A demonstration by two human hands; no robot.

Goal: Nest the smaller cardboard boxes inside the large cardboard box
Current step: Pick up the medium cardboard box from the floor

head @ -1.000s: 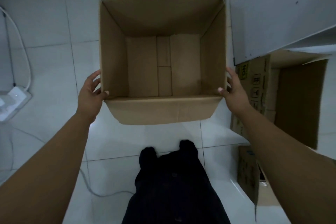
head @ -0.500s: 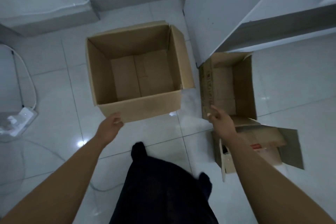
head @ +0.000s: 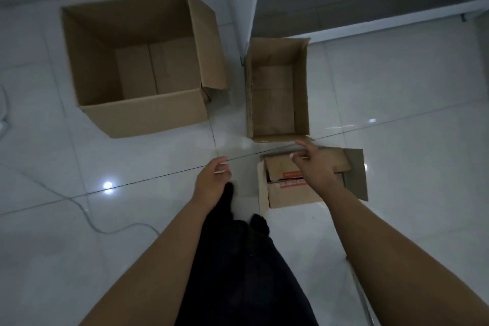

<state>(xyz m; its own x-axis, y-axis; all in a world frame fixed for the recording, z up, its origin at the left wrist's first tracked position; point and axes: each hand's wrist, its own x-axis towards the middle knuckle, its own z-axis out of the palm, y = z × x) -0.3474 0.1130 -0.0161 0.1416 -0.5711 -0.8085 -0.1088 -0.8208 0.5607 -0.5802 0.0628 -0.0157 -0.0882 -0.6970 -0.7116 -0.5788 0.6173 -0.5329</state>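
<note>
The large cardboard box stands open and empty on the white tiled floor at upper left. To its right a medium open box sits against a white cabinet. Below that lies the smallest box, flaps open, with red-printed tape on it. My right hand hovers over the small box's far edge, fingers spread, holding nothing. Over bare floor to the left of the small box, my left hand is loosely curled and empty.
A white cabinet rises behind the medium box, with a grey low panel to its right. A thin white cable runs across the floor at lower left. My dark trouser legs fill the bottom centre.
Both hands let go of the large box, which now rests on the floor to the left. The view swung right; my right hand moved over to the smallest box.
</note>
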